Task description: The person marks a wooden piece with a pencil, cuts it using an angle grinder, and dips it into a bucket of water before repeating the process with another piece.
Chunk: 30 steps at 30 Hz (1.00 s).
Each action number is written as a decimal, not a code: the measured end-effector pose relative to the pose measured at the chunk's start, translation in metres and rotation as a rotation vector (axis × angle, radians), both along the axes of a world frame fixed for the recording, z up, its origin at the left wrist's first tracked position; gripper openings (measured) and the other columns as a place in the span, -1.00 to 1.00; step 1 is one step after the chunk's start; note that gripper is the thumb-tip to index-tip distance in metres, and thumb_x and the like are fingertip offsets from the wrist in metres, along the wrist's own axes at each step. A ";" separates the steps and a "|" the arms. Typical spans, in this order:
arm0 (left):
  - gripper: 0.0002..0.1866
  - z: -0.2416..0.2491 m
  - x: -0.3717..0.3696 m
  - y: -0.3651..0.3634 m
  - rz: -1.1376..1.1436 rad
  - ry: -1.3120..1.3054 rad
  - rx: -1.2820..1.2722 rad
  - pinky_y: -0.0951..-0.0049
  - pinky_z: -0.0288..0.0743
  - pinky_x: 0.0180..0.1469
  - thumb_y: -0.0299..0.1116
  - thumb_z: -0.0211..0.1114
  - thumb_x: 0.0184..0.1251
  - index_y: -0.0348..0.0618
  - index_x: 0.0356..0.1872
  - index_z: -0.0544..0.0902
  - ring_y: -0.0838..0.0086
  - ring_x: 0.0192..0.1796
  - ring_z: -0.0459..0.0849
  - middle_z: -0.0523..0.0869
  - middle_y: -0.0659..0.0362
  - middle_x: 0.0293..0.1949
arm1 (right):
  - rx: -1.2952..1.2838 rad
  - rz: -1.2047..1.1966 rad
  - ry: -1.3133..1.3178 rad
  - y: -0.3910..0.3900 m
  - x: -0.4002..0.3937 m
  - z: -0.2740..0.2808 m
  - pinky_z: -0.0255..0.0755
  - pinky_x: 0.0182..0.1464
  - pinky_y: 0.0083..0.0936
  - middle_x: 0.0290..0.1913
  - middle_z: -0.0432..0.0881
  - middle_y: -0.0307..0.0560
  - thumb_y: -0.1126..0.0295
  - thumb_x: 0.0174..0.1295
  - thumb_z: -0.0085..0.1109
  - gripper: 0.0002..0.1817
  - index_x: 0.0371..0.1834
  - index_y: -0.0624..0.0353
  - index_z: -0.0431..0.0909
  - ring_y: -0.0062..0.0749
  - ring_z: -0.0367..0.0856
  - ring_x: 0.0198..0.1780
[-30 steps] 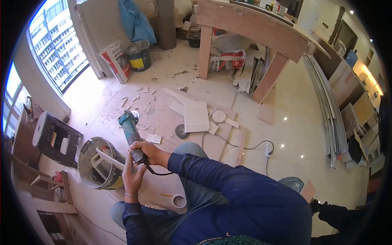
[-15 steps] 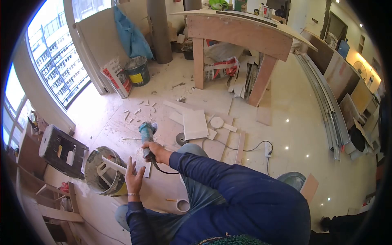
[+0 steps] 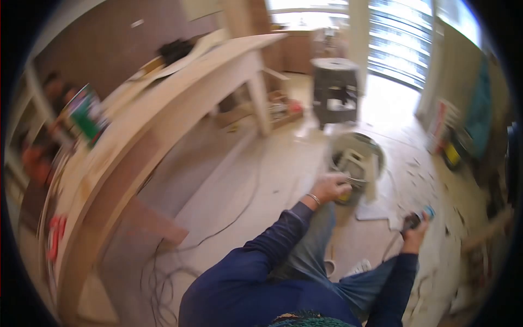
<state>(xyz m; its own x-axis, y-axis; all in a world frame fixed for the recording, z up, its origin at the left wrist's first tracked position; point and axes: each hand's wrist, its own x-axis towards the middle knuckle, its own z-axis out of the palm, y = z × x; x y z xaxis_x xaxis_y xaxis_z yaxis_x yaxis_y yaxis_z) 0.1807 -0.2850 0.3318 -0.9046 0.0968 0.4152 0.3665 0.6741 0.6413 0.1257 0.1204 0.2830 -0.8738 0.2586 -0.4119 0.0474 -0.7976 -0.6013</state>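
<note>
My right hand (image 3: 415,234) is wrapped round the body of an angle grinder (image 3: 429,212), its teal end pointing away from me over the floor. My left hand (image 3: 331,188) is at the near side of a dirty bucket (image 3: 376,146), its fingers curled. Motion blur hides what they hold, if anything. Inside the bucket stands a pale tool with a loop handle (image 3: 357,157). A pale strip (image 3: 371,179) leans at the bucket's right side. By my knees sits a small round cup or roll (image 3: 329,267).
A long wooden bench (image 3: 163,92) runs along the left, with loose cables (image 3: 163,272) on the floor near it. A dark step stool (image 3: 333,90) stands beyond the bucket. Offcuts (image 3: 417,169) litter the floor at right, near a bag (image 3: 439,128).
My view has swung left, bringing the long bench into sight. My left hand, spread before, is now curled at the bucket. The grinder stays in my right hand.
</note>
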 end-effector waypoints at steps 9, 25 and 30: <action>-0.25 0.003 0.133 -0.016 0.455 -0.255 -0.129 0.15 0.30 0.44 0.19 0.29 0.26 -0.11 0.34 0.51 0.04 0.42 0.39 0.47 -0.05 0.37 | -0.355 0.258 0.156 0.006 -0.070 -0.033 0.73 -0.20 -0.26 -0.27 0.72 0.09 0.25 0.23 0.32 -0.70 -0.13 0.23 0.58 -0.11 0.73 -0.32; -0.04 0.026 0.170 -0.002 0.507 -0.387 -0.108 0.10 0.22 0.49 0.18 0.36 0.16 -0.13 0.52 0.26 -0.15 0.45 0.31 0.20 -0.19 0.52 | -0.369 0.367 0.083 -0.028 -0.103 -0.051 0.72 -0.09 -0.20 -0.18 0.71 0.15 0.31 0.22 0.28 -0.65 -0.07 0.37 0.54 -0.08 0.73 -0.20; -0.25 0.117 0.145 -0.056 0.094 -0.241 0.138 0.22 0.35 0.41 0.12 0.28 0.42 -0.28 0.40 0.44 0.21 0.35 0.54 0.56 -0.09 0.32 | -0.302 0.306 0.064 -0.020 -0.103 -0.049 0.72 -0.11 -0.23 -0.20 0.72 0.15 0.29 0.23 0.26 -0.68 -0.14 0.37 0.57 -0.07 0.73 -0.22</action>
